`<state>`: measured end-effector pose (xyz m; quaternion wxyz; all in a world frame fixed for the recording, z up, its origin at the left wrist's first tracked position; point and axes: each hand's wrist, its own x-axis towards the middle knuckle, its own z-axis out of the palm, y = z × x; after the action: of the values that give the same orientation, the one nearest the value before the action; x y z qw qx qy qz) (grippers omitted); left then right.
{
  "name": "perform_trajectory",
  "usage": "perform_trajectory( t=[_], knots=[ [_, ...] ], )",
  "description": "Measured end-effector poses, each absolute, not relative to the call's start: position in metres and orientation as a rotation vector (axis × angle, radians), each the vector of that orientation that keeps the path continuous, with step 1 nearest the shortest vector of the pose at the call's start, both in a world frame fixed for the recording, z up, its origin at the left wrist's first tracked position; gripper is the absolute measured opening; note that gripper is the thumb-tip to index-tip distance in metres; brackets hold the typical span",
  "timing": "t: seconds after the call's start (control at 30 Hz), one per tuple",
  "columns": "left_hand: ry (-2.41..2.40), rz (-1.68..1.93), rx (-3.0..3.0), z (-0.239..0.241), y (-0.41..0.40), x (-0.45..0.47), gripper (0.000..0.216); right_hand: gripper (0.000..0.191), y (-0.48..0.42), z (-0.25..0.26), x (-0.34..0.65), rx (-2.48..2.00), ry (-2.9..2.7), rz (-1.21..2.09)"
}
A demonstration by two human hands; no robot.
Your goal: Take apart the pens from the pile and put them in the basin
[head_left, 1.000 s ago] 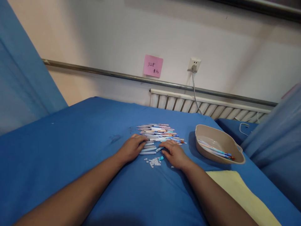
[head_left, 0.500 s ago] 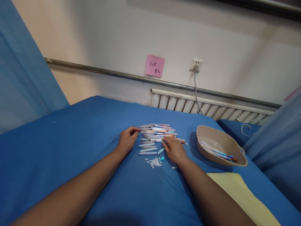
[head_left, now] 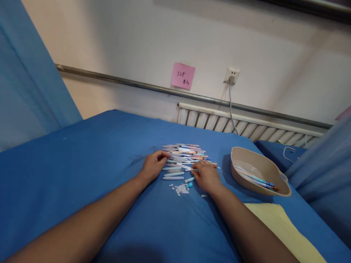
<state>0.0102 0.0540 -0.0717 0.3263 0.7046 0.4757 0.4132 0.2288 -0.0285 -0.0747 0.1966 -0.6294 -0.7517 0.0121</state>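
Note:
Pen parts lie in a wide row on the blue cloth, mostly slim barrels (head_left: 173, 178) in pale grey, white and light blue, with thin refills among them. My left hand (head_left: 154, 165) is at the row's left ends, thumb and fingers pinched together; what they hold, if anything, is too small to make out. My right hand (head_left: 207, 177) rests at the right side, its fingers closed on a thin white pen refill (head_left: 185, 167) that slants across the barrels. Nearer me lie a small heap of white cone tips (head_left: 181, 189) and a teal piece (head_left: 189, 185).
A beige basin (head_left: 253, 157) with several pens (head_left: 253, 178) in it stands to the right. In front of it lies a yellow cloth (head_left: 282, 226). Behind the blue-covered surface (head_left: 131, 226) are a radiator (head_left: 203, 118), a metal rail and a wall socket (head_left: 231, 76).
My left hand has shifted slightly right and nearer me along the row's left ends. A white refill now slants out from my right fingers. The view has shifted slightly.

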Motion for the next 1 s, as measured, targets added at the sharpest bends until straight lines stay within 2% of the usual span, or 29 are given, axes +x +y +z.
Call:
perform_trajectory(
  t=[0.37, 0.6, 0.77, 1.0],
  knots=[
    [1.164, 0.877, 2.071, -0.062, 0.030, 0.014, 0.023, 0.011, -0.033, -0.071, 0.229, -1.707, -2.113, 0.128],
    [0.948, 0.905, 2.147, -0.052, 0.012, 0.017, 0.028, 0.018, -0.040, -0.061, 0.224, -1.612, -2.140, -0.035],
    [0.876, 0.867, 2.322, -0.047, 0.006, 0.017, 0.015, 0.018, -0.046, -0.058, 0.218, -1.591, -2.200, -0.110],
    [0.872, 0.875, 2.322, -0.049, 0.005, 0.017, 0.014, 0.016, -0.052, -0.055, 0.213, -1.496, -2.246, -0.109]
  ],
)
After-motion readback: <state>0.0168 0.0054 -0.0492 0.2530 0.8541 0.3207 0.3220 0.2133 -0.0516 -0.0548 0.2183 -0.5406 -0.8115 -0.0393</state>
